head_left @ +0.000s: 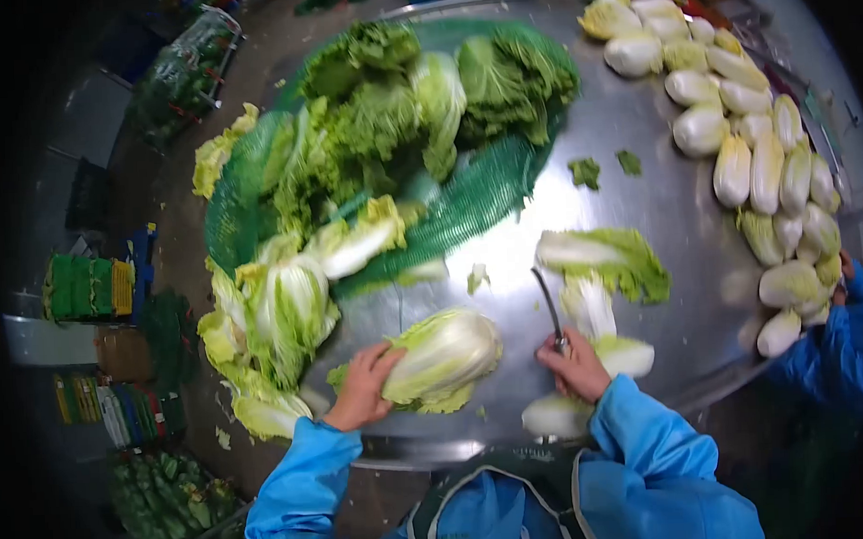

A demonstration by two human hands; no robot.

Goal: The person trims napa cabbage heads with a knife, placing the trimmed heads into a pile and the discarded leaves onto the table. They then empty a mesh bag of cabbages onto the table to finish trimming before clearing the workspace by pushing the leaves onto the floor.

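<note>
Silvery metal forms a broad table (698,289), seen from above by a person in blue sleeves. The cabbage (454,357) lies on its side near the table's close edge, its pale, rounded end to the right and its green, leafy end to the left. The left hand (367,384) touches that leafy end with its fingers slightly bent; whether it grips firmly cannot be told. The right hand (575,364) is closed around the handle of a thin, curved knife (548,302), whose dark blade points away from the body, well apart from the cabbage.

Loose leaves (623,263) lie beyond and beside the right hand, some white, some edged with green. Farther away, ruffled green heads (374,119) are heaped on green netting (476,197). More pale yellow-green leaves (286,313) are piled to the left. Along the right side, smooth, pale heads (700,130) sit in a long cluster. Beside its near end are another person's hand (847,264) and blue sleeve (850,326).
</note>
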